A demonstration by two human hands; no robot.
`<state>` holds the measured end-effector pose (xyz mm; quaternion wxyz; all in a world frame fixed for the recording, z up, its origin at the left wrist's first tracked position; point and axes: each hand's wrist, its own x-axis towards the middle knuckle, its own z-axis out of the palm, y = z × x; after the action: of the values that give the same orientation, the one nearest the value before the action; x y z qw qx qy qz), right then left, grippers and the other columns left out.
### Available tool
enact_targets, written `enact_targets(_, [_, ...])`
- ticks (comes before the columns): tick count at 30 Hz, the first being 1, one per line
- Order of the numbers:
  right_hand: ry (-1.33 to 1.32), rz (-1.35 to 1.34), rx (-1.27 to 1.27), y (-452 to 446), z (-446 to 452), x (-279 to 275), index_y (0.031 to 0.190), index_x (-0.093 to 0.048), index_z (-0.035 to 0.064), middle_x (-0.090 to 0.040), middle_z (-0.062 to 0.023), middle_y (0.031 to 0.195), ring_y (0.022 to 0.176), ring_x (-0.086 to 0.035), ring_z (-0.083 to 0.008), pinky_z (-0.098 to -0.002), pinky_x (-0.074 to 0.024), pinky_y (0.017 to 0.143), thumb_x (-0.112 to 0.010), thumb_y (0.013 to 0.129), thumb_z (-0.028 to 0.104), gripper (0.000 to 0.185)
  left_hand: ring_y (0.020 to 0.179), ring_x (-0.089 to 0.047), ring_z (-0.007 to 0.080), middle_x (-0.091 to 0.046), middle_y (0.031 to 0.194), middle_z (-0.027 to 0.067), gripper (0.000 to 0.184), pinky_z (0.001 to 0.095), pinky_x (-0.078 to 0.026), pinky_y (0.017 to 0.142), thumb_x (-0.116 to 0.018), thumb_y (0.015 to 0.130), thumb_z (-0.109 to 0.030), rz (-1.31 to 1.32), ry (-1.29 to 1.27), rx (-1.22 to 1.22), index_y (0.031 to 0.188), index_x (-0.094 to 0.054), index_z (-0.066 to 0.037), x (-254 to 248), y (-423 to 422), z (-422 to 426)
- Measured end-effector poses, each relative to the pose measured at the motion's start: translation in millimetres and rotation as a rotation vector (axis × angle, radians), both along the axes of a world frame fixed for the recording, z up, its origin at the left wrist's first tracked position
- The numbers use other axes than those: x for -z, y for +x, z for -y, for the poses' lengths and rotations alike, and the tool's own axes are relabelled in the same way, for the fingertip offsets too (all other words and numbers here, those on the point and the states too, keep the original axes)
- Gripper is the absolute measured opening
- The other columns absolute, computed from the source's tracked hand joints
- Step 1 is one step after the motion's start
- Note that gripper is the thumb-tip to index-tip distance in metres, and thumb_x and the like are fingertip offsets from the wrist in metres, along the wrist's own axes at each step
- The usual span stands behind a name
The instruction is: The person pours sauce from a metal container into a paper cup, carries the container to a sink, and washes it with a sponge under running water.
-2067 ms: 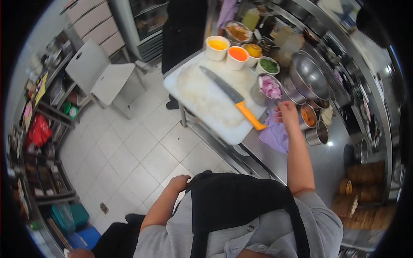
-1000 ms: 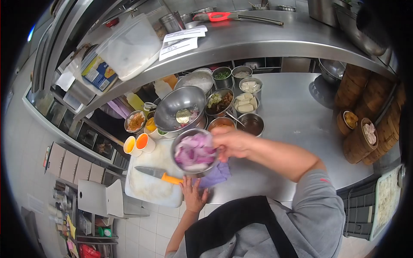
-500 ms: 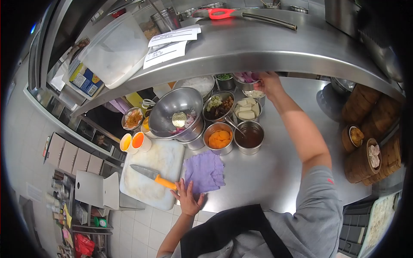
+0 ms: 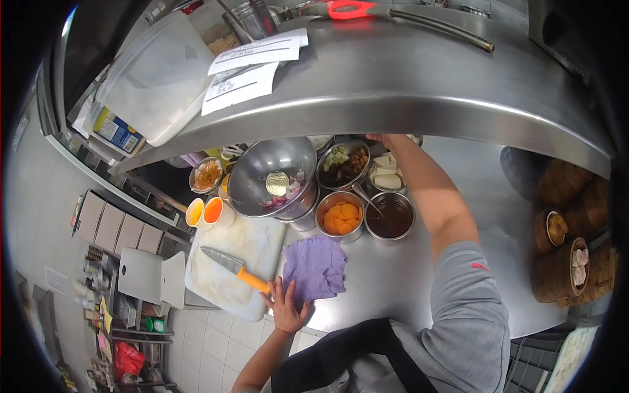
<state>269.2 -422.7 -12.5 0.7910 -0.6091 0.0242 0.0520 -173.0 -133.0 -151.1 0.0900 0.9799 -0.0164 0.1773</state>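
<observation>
My left hand lies flat with its fingers spread at the near edge of the counter. Its fingertips touch the edge of a purple cloth and rest beside the orange handle of a knife. That knife lies on a white cutting board. My right hand reaches in under the steel shelf, which hides its fingers and whatever they touch. Nearest to it are a pot of pale slices and a pot of chopped mixed ingredients.
A steel bowl holds chopped onion and a round golden lid. Nearby are pots of orange slices and brown sauce, plus paper cups. Bamboo steamers stand at right. The overhanging shelf carries papers and red-handled tongs.
My right hand has gone farther under the shelf, away from the pot of red onion where it showed before. The view has shifted forward. My left hand stays put.
</observation>
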Motion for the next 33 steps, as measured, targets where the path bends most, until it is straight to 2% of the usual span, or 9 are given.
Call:
enact_targets(14, [-0.185, -0.003, -0.073, -11.4, 1.3, 6.2, 0.094, -0.057, 0.0051, -0.059, -0.0061, 0.071, 0.055, -0.060, -0.0154, -0.0290, -0.0536, 0.049, -0.053, 0.091, 0.028, 0.023, 0.140, -0.013, 0.0424, -0.020, 0.150, 0.0226, 0.072, 0.0623, 0.005, 0.107, -0.060, 0.080, -0.041, 0.014, 0.022, 0.035, 0.139, -0.033, -0.010, -0.5, 1.0, -0.4])
enact_targets(25, [-0.247, 0.009, -0.061, -15.5, 2.2, 5.8, 0.094, -0.057, 0.0035, -0.059, -0.0074, 0.070, 0.055, -0.060, -0.0162, -0.0294, -0.0536, 0.048, -0.052, 0.090, 0.026, 0.023, 0.140, -0.011, 0.0422, -0.019, 0.150, 0.0229, 0.076, 0.0637, 0.008, 0.106, -0.060, 0.078, -0.037, 0.010, 0.024, 0.021, 0.141, -0.028, -0.009, 2.1, -0.2, -2.0])
enact_targets(33, [-0.455, -0.033, 0.139, -7.4, 87.6, 14.8, 0.095, -0.057, 0.0023, -0.060, -0.0083, 0.070, 0.054, -0.060, -0.0167, -0.0296, -0.0536, 0.047, -0.051, 0.090, 0.025, 0.024, 0.140, -0.012, 0.0417, -0.019, 0.150, 0.0232, 0.076, 0.0628, 0.008, 0.106, -0.060, 0.079, -0.037, 0.012, -0.018, 0.012, 0.142, -0.027, -0.009, 0.4, -1.2, -1.8])
